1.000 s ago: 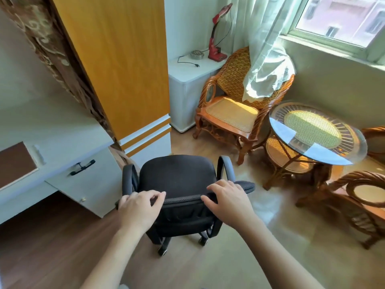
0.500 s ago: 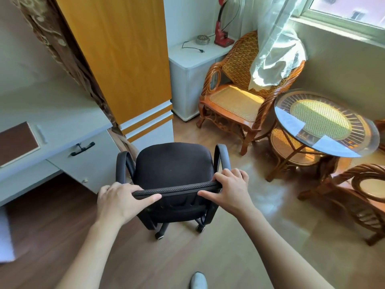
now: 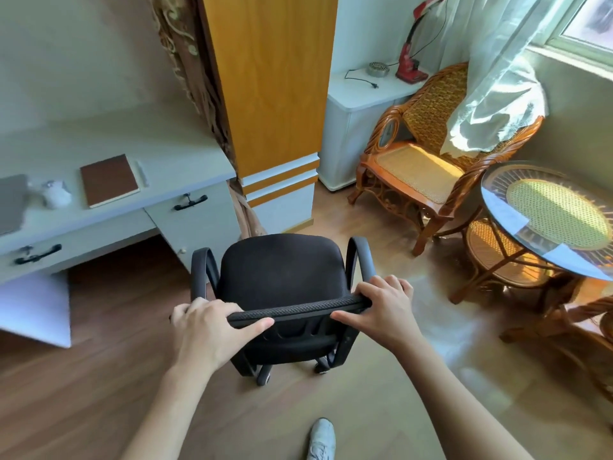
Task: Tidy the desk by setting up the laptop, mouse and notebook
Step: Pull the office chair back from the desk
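A black office chair [image 3: 282,270] stands on the wooden floor in front of me. My left hand [image 3: 205,330] grips the left end of its backrest top, and my right hand [image 3: 381,310] grips the right end. To the left is the pale desk [image 3: 172,151]. On it lie a brown notebook [image 3: 108,179], a white mouse [image 3: 56,193] and, at the frame's left edge, part of a grey closed laptop [image 3: 11,202]. A white pen lies beside the notebook.
An orange wardrobe [image 3: 268,78] stands behind the chair. A rattan armchair [image 3: 428,154] and a round glass-topped table [image 3: 550,210] fill the right side. A white cabinet [image 3: 358,104] carries a red lamp. My shoe [image 3: 321,439] shows at the bottom.
Both hands keep hold of the backrest while the view has swung left. The desk with notebook, mouse and laptop has come into sight, and the chair sits closer to the desk.
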